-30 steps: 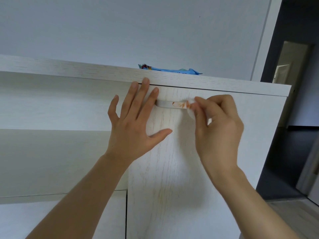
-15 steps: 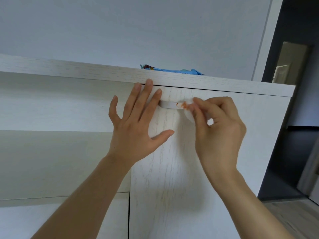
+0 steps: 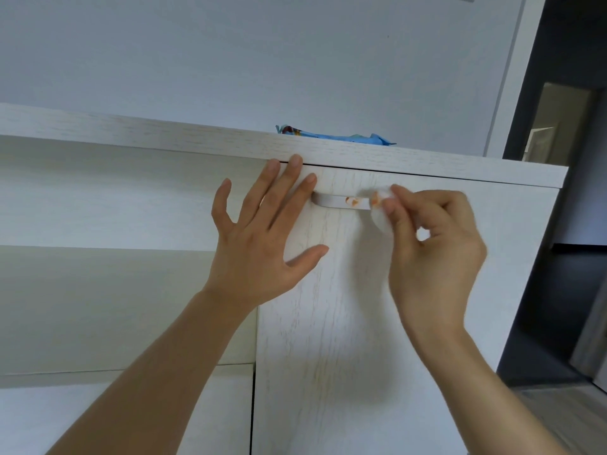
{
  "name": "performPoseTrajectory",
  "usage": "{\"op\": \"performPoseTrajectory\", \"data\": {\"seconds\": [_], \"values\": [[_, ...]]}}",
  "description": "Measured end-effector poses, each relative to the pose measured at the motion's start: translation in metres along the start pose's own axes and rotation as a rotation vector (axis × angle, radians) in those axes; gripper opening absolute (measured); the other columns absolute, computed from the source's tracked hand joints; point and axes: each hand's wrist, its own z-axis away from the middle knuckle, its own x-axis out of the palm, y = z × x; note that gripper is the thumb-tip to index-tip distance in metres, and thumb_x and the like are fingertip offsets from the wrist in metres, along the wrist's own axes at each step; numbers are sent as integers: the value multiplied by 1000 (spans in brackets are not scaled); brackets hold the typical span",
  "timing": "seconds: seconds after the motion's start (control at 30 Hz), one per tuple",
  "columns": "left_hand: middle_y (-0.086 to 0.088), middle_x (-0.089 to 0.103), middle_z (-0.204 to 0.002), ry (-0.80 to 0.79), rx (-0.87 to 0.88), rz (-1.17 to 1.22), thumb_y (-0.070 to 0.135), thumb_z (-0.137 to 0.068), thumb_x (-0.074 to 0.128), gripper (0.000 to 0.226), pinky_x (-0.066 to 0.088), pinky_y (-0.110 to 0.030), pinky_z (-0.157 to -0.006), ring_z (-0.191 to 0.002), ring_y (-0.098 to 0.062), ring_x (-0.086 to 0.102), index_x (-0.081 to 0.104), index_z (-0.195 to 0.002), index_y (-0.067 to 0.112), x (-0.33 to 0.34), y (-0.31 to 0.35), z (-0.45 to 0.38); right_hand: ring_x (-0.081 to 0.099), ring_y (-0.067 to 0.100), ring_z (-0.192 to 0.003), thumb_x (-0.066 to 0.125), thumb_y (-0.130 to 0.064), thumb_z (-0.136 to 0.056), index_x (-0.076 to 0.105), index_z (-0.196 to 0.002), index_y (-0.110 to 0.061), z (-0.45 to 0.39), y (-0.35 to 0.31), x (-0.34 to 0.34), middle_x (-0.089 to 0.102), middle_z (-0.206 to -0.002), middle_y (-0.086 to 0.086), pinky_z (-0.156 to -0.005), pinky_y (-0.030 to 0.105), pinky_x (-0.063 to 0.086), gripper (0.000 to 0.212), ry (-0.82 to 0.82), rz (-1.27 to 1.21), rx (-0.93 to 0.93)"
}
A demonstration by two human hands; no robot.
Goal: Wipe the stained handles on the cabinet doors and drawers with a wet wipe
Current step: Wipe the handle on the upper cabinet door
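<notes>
A white bar handle [image 3: 335, 201] runs across the top of a pale wood-grain cabinet door [image 3: 331, 323]. An orange stain shows on the handle near its right end. My right hand [image 3: 433, 254] pinches a small folded white wet wipe [image 3: 381, 208] against the handle's right end; the wipe carries an orange smear. My left hand [image 3: 259, 238] lies flat with fingers spread on the door's upper left corner, fingertips touching the handle's left end and the cabinet's top board.
A blue wipes packet [image 3: 331, 136] lies on the cabinet top [image 3: 131, 136]. An open shelf recess [image 3: 98, 290] is to the left of the door. A dark doorway [image 3: 571, 224] opens on the right, with a plain wall above.
My right hand with the wipe has slid to the right along the handle, uncovering an orange stain on the bar. My left hand has stayed pressed on the door.
</notes>
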Motion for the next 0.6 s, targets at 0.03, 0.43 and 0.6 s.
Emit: {"op": "performPoseTrajectory", "data": {"seconds": [0.03, 0.43, 0.6], "values": [[-4, 29, -154, -1, -4, 3, 61, -88, 46, 73, 15, -56, -109, -143, -19, 24, 32, -146, 18, 0, 0, 0, 46, 0, -69, 67, -3, -85, 70, -102, -4, 3, -2, 3, 50, -87, -3, -72, -1, 36, 17, -12, 3, -27], [-6, 30, -153, -14, -18, 41, 62, -88, 43, 77, 15, -58, -110, -144, -14, 15, 28, -146, 12, 4, 0, 1, 49, 11, -73, 64, -1, -85, 71, -101, -2, 8, -10, 14, 47, -86, -5, -69, 2, 34, 17, -39, 27, -111], [-5, 26, -154, -42, -26, 49, 62, -86, 46, 81, 13, -58, -111, -145, -14, 12, 25, -147, 12, 3, 1, 2, 47, -8, -73, 65, -7, -87, 71, -102, -5, 3, -3, 4, 50, -88, -5, -71, 0, 36, 16, 21, 15, -34]]}}
